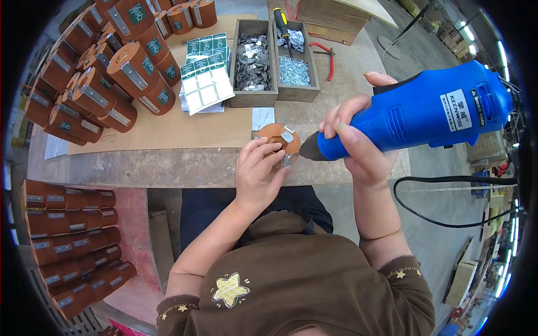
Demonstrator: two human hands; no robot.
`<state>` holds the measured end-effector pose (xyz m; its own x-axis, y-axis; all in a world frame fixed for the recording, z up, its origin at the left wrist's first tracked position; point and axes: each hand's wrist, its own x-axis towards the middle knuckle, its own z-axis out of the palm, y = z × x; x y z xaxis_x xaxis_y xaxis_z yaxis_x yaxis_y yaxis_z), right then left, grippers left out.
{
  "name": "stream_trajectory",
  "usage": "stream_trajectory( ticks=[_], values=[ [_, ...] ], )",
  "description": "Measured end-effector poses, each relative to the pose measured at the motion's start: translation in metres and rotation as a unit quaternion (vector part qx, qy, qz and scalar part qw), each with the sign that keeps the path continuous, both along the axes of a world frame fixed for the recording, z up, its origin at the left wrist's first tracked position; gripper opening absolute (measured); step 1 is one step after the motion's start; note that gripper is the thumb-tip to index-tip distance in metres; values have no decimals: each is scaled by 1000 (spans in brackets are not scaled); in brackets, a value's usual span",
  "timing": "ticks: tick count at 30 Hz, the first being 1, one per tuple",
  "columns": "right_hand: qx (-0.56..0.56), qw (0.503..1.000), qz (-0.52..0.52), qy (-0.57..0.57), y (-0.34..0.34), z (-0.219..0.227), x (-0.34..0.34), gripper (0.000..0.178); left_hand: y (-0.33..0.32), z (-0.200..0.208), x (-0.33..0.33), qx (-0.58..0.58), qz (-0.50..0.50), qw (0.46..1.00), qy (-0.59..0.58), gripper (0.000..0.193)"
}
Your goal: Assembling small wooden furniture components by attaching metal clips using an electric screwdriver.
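Observation:
My left hand (pixel 260 168) grips a small round reddish-brown piece (pixel 273 130) at the front of the workbench. A hollow shows in its middle, and small metal fittings (pixel 287 136) sit on its face. In my right hand (pixel 364 137) is a blue electric screwdriver (pixel 414 112), held nearly level, its dark nose (pixel 314 148) pointing left. That nose meets the piece's right edge, close to my left fingers; whether a screw is there I cannot make out.
Behind the piece stand two wooden boxes, one with flat metal parts (pixel 252 61), the other with screws (pixel 293 71) and a yellow-black screwdriver (pixel 282 25). Red pliers (pixel 330 61) lie to the right. Printed cards (pixel 204 84) and many brown cylinders (pixel 134 67) occupy the left. A black cable (pixel 443 179) loops at right.

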<state>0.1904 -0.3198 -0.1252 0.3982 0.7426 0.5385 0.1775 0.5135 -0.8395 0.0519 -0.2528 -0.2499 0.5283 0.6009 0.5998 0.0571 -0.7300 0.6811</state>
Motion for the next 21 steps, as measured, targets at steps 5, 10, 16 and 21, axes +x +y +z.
stream_trajectory(
  ticks=[5,10,16,21],
  values=[
    [4,1000,7,-3,3,0,-1,62,-2,-2,0,4,-1,1000,1,30],
    [-17,1000,17,5,6,1,-6,62,-4,-4,1,5,17,1000,1,30],
    [-1,1000,19,-6,6,-2,-5,61,-4,-4,1,9,12,1000,-1,29],
    [10,1000,25,-14,4,-5,-3,62,-5,-1,1,-12,10,1000,-6,28]
  ],
)
